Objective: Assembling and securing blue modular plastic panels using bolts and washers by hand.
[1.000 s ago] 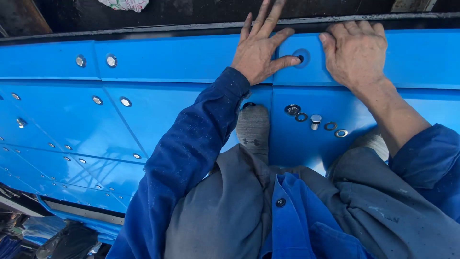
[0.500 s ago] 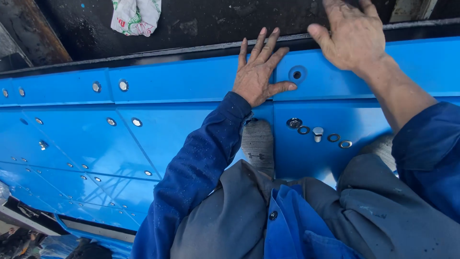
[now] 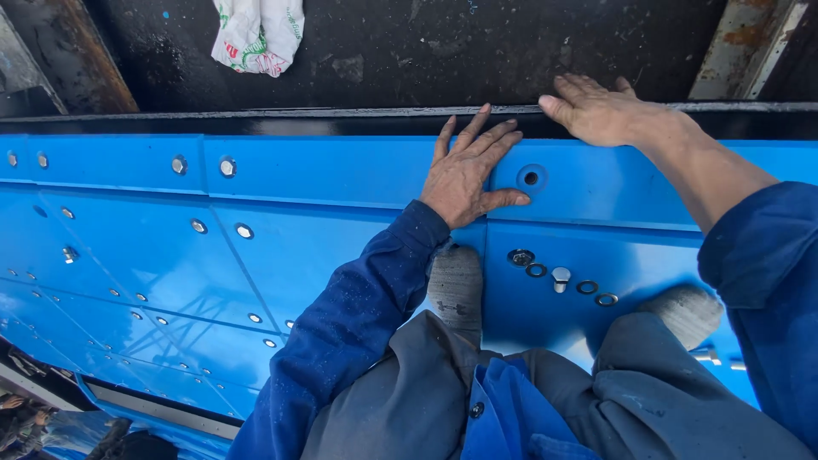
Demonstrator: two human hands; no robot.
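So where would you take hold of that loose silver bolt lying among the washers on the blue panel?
Pinch the loose silver bolt by its head, coming from above. It lies among flat metal washers on the blue panel, apart from both hands, so only its raised head offers fingertip grip.

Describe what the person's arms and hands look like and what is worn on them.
Both hands are bare, with no gloves, rings or watch in view. The left hand comes out of a dark blue work-jacket sleeve that reaches the wrist, its cloth creased and lightly speckled. The right hand has its forearm bare; its blue sleeve is pushed up toward the elbow.
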